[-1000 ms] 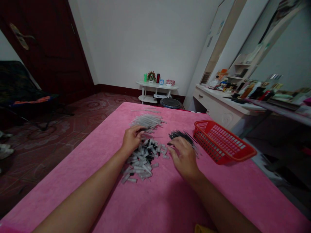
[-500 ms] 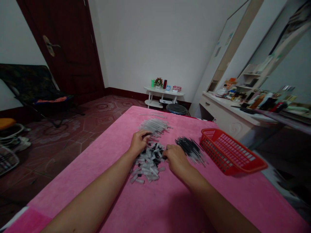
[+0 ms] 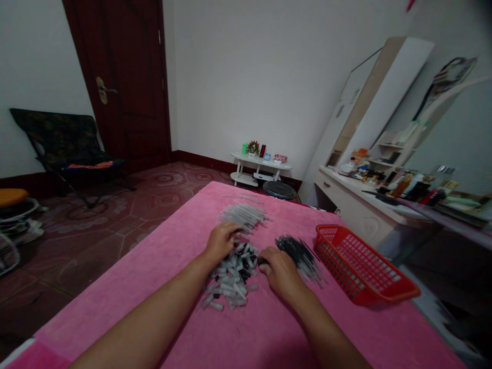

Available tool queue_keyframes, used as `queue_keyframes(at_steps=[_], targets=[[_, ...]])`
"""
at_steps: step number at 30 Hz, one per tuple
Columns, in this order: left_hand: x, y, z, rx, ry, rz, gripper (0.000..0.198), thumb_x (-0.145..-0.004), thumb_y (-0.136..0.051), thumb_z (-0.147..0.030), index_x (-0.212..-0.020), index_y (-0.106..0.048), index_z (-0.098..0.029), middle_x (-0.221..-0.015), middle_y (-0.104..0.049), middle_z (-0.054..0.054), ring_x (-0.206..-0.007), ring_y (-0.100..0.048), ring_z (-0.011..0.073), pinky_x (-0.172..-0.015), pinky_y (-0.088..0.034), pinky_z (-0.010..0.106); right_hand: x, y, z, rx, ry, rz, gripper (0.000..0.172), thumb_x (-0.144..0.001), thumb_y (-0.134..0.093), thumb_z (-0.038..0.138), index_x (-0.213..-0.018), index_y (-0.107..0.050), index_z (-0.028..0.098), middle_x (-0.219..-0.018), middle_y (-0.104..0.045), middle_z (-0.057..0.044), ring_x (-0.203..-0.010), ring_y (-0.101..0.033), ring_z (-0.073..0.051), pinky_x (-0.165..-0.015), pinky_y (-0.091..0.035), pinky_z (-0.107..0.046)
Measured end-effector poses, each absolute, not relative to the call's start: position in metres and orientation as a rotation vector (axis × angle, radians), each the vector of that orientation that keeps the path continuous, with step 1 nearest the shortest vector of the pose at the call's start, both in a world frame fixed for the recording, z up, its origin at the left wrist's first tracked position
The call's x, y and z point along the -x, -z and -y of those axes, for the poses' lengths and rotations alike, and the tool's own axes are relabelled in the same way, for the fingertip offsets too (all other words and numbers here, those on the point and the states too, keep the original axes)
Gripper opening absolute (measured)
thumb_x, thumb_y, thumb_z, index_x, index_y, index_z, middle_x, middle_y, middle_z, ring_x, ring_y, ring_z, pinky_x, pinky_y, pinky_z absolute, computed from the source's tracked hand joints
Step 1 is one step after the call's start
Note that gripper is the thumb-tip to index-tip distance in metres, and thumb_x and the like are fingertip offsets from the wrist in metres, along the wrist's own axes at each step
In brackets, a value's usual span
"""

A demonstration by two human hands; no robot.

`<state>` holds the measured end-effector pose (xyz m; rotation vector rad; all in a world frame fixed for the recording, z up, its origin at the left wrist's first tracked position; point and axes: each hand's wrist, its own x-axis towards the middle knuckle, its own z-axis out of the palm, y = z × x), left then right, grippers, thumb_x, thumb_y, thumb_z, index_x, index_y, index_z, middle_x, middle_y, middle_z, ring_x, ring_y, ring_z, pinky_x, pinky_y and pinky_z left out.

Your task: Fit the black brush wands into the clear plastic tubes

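Observation:
A heap of small caps [image 3: 232, 279], clear and black, lies on the pink cloth in front of me. At the heap's far left edge is my left hand [image 3: 222, 242], fingers curled together; what they pinch, if anything, is too dark to make out. My right hand [image 3: 280, 267] is closed at the heap's right side, a small black piece [image 3: 263, 261] at its fingertips. Beyond my left hand lies a pile of pale, thin tubes [image 3: 244, 215]. Right of my right hand is a bundle of thin sticks [image 3: 300, 256], black at one end and clear at the other.
A red plastic basket [image 3: 357, 297] stands on the pink-covered table [image 3: 154, 277] at the right. Past the table's far edge are a round black stool [image 3: 280, 190] and a small white stand [image 3: 246, 160]. A dresser [image 3: 357, 205] with bottles is to the right, a folding chair [image 3: 69, 138] to the left.
My view has tilted up, so everything sits lower in the picture. My right hand has drawn slightly away from the heap; my left hand stays at its far edge.

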<state>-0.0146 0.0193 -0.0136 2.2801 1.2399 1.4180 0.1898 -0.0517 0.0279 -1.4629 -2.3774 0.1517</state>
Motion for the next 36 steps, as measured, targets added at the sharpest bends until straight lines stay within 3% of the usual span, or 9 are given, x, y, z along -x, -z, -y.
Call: queue_keyframes(at_steps=[5, 11, 19, 36], targets=[[0.005, 0.003, -0.006, -2.573, -1.303, -1.141, 0.022, -0.082, -0.054, -0.014, -0.099, -0.067, -0.022, -0.089, -0.066, 0.005, -0.085, -0.058, 0.0186, -0.075, -0.045, 0.032, -0.189, -0.031, 0.051, 1.304, -0.494, 1.907, 0.014, -0.078, -0.051, 0.018, -0.085, -0.064, 0.018, -0.079, -0.068, -0.003, -0.072, -0.062, -0.017, -0.066, -0.044, -0.026], [-0.002, -0.001, 0.001, -2.702, -1.258, -1.108, 0.024, -0.084, -0.050, -0.014, -0.101, -0.066, -0.021, -0.089, -0.066, 0.007, -0.085, -0.057, 0.0190, -0.074, -0.044, 0.032, -0.193, -0.031, 0.045, 1.221, -0.506, 1.698, 0.016, -0.077, -0.054, 0.025, -0.078, -0.068, 0.017, -0.080, -0.069, -0.006, -0.074, -0.062, -0.019, -0.068, -0.047, -0.028], [-0.002, -0.002, 0.002, -2.722, -1.245, -1.086, 0.024, -0.086, -0.047, -0.016, -0.102, -0.065, -0.021, -0.089, -0.065, 0.008, -0.085, -0.057, 0.0195, -0.074, -0.045, 0.033, -0.197, -0.020, 0.038, 1.210, -0.728, 1.531, 0.014, -0.065, -0.060, 0.022, -0.076, -0.067, 0.017, -0.076, -0.070, -0.006, -0.072, -0.066, -0.021, -0.069, -0.053, -0.032], [-0.005, -0.002, 0.005, -2.782, -1.123, -1.045, 0.028, -0.081, -0.049, -0.010, -0.100, -0.066, -0.021, -0.085, -0.063, 0.006, -0.084, -0.056, 0.0195, -0.072, -0.042, 0.032, -0.193, -0.017, 0.040, 1.282, -0.536, 1.639, 0.012, -0.068, -0.059, 0.021, -0.076, -0.067, 0.016, -0.075, -0.070, -0.005, -0.070, -0.063, -0.019, -0.066, -0.048, -0.028]])
